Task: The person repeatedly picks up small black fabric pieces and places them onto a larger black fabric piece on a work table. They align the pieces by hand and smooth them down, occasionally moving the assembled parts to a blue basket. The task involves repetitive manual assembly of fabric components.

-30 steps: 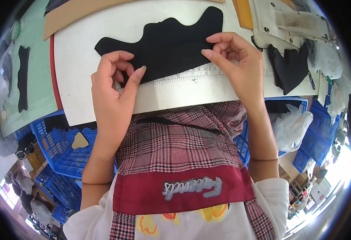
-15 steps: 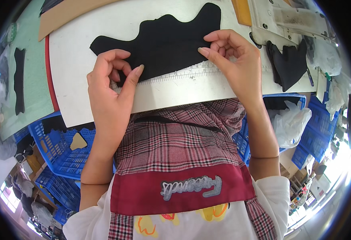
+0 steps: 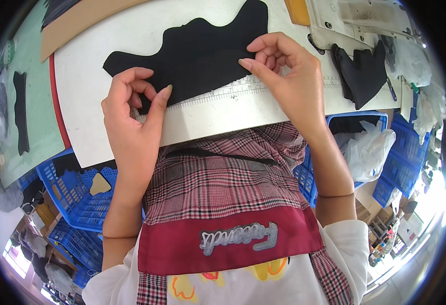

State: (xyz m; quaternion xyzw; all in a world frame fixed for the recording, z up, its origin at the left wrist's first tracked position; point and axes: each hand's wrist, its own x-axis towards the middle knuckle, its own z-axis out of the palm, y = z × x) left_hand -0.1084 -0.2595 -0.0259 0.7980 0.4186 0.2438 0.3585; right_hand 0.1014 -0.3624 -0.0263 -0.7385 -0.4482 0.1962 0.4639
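Note:
A flat black fabric piece with a wavy far edge and two raised ends lies on the white worktop. My left hand grips its near left corner, thumb on top and fingers curled around the edge. At the right edge, my right hand holds the fabric between thumb and bent fingers. Along the fabric's straight near edge runs a ruler scale, partly covered by the cloth and my hands. The fingertips under the cloth are hidden.
More black fabric pieces lie right, beside a pen and a pale machine part. A narrow black strip rests on the green surface at left. Blue crates stand below the worktop; one holds a white plastic bag.
The whole view has shifted slightly, so worktop, fabric and hands sit a little further left. My hands keep the same hold on the fabric.

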